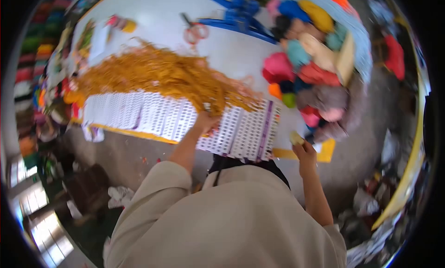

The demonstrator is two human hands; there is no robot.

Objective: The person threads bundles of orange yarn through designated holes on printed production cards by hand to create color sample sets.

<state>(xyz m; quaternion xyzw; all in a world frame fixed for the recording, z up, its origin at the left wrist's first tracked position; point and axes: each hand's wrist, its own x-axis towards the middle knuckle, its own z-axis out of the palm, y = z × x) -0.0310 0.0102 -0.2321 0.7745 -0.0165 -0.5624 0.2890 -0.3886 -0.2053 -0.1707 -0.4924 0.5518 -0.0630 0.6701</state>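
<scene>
A long heap of mustard-yellow yarn strands (162, 73), mixed with some pink, lies across a white sheet printed with rows of small dark marks (162, 111). My left hand (206, 122) is closed on the near edge of the yarn, its fingertips partly hidden. Off the table's right front corner, my right hand (304, 152) pinches a small pale-yellow piece (296, 138), too blurred to name exactly. Beyond the yarn are scissors with orange-red handles (196, 32).
Balls and bundles of coloured yarn (320, 59) pile up on the right. A blue tool or stand (241, 15) is at the back of the white table (153, 22). Small rolls (121, 23) sit at the back left. Bags (366, 202) lie on the floor at right.
</scene>
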